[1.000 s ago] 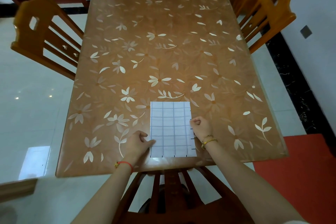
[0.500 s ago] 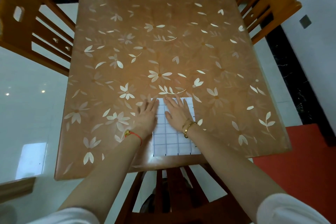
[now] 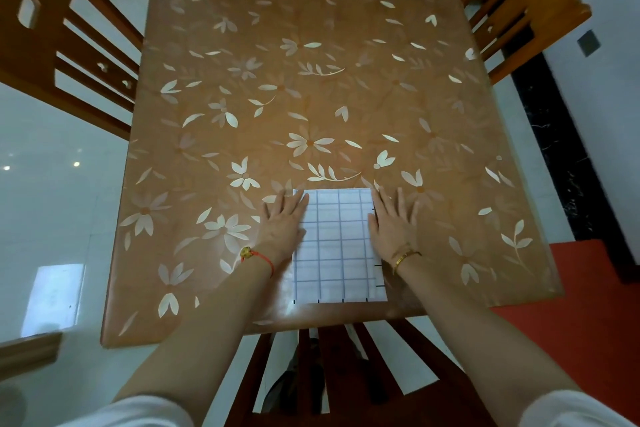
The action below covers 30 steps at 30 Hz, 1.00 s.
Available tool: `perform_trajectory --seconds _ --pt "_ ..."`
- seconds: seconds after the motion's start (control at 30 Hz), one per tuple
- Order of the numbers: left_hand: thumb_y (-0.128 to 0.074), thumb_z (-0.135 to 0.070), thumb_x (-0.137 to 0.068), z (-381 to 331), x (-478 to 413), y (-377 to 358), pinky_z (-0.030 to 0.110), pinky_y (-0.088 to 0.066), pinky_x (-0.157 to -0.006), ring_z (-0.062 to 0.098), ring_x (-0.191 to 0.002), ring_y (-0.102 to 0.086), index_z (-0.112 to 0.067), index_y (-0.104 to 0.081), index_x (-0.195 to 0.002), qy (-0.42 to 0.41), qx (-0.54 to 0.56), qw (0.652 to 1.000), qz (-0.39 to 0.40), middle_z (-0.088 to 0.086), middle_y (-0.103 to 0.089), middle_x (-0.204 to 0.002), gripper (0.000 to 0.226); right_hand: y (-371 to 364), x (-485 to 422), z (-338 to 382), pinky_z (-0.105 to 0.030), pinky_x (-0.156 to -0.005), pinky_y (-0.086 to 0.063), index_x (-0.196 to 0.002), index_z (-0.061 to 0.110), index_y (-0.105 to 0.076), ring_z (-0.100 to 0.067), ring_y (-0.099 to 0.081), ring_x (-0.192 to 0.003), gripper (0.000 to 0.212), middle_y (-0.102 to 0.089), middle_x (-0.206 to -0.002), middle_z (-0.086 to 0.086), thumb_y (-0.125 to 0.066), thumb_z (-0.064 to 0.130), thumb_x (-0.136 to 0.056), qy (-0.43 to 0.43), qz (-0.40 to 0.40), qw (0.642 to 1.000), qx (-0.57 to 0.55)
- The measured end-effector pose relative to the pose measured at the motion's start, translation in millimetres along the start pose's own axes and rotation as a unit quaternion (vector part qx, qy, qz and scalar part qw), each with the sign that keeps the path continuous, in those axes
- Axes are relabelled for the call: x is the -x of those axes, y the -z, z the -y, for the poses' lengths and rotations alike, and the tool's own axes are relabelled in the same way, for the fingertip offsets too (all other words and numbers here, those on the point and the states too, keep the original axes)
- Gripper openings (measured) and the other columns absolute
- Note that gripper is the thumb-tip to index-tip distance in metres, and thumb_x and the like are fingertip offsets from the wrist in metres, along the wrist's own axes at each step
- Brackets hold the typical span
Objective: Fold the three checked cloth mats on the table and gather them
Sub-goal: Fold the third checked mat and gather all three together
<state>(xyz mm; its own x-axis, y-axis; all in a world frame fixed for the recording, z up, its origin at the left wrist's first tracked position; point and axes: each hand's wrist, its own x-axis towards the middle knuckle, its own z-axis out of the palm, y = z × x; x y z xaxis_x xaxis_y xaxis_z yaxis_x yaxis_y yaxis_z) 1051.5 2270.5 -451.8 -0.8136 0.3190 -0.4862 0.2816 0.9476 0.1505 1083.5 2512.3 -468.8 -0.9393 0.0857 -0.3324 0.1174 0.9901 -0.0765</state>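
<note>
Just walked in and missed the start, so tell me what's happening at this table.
A person at the near end of the flower-patterned table has both hands flat on one checked cloth mat. The left hand presses its left edge and the right hand its right edge, fingers straight. The mat lies flat at the near table edge. No other mat is in view.

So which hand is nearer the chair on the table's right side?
Right. The right hand lies flat along the right edge of the checked mat, on the side of that chair; the left hand lies flat over the mat's left edge, farther away.
</note>
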Motion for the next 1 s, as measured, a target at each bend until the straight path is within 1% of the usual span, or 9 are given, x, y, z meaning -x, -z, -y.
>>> perform_trajectory --seconds 0.1,0.2,0.3,0.4,0.53,0.67,0.8,0.9,1.0 --pt "-0.045 -0.032 -0.101 0 2 0 0.058 -0.011 -0.119 0.027 -0.152 0.009 -0.02 0.0 -0.158 0.003 0.004 1.0 -0.018 -0.004 0.011 -0.165 0.074 8 0 1 -0.058 -0.119 0.004 -0.156 0.026 -0.002 -0.027 0.007 -0.151 0.058 -0.001 -0.164 0.007 -0.016 0.043 -0.102 -0.002 -0.036 0.999 -0.01" --pt "-0.047 -0.037 -0.1 -1 6 -1 0.053 -0.01 -0.121 0.027 -0.152 0.006 -0.016 0.0 -0.158 0.015 0.023 0.998 -0.051 -0.001 0.01 -0.165 0.077 20 -3 28 -0.054 -0.121 -0.002 -0.156 0.023 -0.01 -0.024 0.004 -0.151 0.057 -0.008 -0.164 0.007 -0.019 0.037 -0.101 0.09 -0.046 0.994 -0.027" --pt "-0.037 -0.036 -0.103 -2 8 -7 0.052 -0.009 -0.121 0.025 -0.152 0.001 -0.014 -0.003 -0.158 0.024 0.017 0.997 -0.069 -0.002 0.001 -0.166 0.068 24 -6 67 -0.052 -0.122 -0.005 -0.154 0.022 -0.023 -0.022 -0.003 -0.151 0.055 -0.02 -0.161 0.009 -0.029 0.029 -0.099 0.191 -0.037 0.979 -0.06" --pt "-0.033 -0.024 -0.102 -2 7 -11 0.052 -0.01 -0.121 0.024 -0.153 0.0 -0.015 -0.006 -0.158 0.031 0.014 0.997 -0.067 -0.003 -0.002 -0.166 0.062 18 -9 92 -0.052 -0.121 -0.003 -0.153 0.02 -0.028 -0.023 -0.005 -0.151 0.055 -0.025 -0.159 0.008 -0.032 0.026 -0.098 0.213 -0.016 0.976 -0.045" --pt "-0.035 -0.011 -0.099 1 4 -10 0.053 -0.007 -0.12 0.024 -0.152 0.005 -0.018 -0.001 -0.158 0.025 0.022 0.998 -0.047 -0.006 0.004 -0.165 0.068 12 -11 105 -0.055 -0.12 0.0 -0.156 0.02 -0.017 -0.026 0.003 -0.151 0.058 -0.016 -0.162 0.007 -0.032 0.027 -0.1 0.208 0.02 0.978 -0.002" --pt "-0.035 -0.007 -0.097 4 2 -14 0.055 -0.006 -0.12 0.025 -0.152 0.009 -0.019 0.0 -0.158 0.025 0.031 0.998 -0.043 -0.007 0.006 -0.165 0.071 8 -15 99 -0.057 -0.12 0.003 -0.156 0.022 -0.005 -0.026 0.011 -0.151 0.061 -0.002 -0.164 0.009 -0.031 0.028 -0.102 0.2 0.055 0.978 0.014" --pt "-0.035 -0.011 -0.101 6 4 -21 0.056 -0.005 -0.12 0.026 -0.152 0.01 -0.017 0.0 -0.158 0.019 0.021 0.998 -0.059 -0.004 0.006 -0.165 0.067 3 -18 90 -0.057 -0.119 0.004 -0.156 0.026 0.0 -0.025 0.013 -0.15 0.064 0.006 -0.163 0.012 -0.033 0.032 -0.101 0.208 0.071 0.975 0.013" --pt "-0.035 -0.019 -0.103 7 14 -25 0.054 -0.005 -0.12 0.026 -0.152 0.01 -0.015 -0.001 -0.158 0.013 0.014 0.998 -0.062 -0.002 0.005 -0.165 0.065 2 -19 89 -0.057 -0.119 0.005 -0.156 0.026 0.003 -0.025 0.015 -0.15 0.068 0.009 -0.163 0.012 -0.036 0.032 -0.101 0.212 0.078 0.974 0.015" --pt "-0.043 -0.025 -0.101 7 32 -32 0.053 -0.009 -0.121 0.025 -0.153 0.002 -0.012 -0.012 -0.157 0.001 0.021 0.997 -0.081 0.0 -0.007 -0.165 0.066 3 -18 90 -0.057 -0.119 0.004 -0.156 0.026 0.004 -0.025 0.015 -0.15 0.068 0.01 -0.163 0.012 -0.036 0.032 -0.101 0.209 0.084 0.974 0.019"
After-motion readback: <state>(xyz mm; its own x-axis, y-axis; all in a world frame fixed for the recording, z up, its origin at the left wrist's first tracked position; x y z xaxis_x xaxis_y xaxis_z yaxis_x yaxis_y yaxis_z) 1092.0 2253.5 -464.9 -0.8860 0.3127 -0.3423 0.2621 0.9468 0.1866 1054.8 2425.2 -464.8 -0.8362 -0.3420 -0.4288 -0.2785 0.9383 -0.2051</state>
